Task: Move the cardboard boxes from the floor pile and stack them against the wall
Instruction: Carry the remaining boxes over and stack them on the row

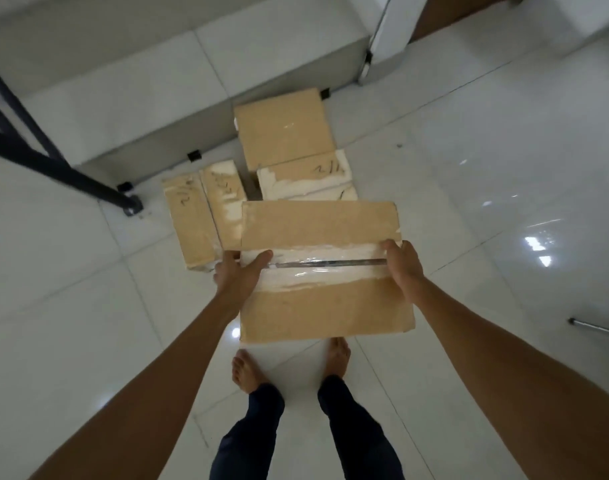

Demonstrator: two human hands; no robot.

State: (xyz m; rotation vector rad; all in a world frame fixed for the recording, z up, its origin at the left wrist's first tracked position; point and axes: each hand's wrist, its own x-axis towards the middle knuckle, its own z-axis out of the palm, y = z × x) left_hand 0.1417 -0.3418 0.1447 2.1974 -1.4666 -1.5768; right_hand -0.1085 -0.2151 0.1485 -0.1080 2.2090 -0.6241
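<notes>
Both hands point(322, 266) grip cardboard box point(324, 299), apparently lifted.

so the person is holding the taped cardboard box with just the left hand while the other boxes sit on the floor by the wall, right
Not quite: the head view shows both hands on the taped cardboard box, the left hand at its left edge and the right hand at its right edge. The other boxes do sit on the floor by the wall.
</notes>
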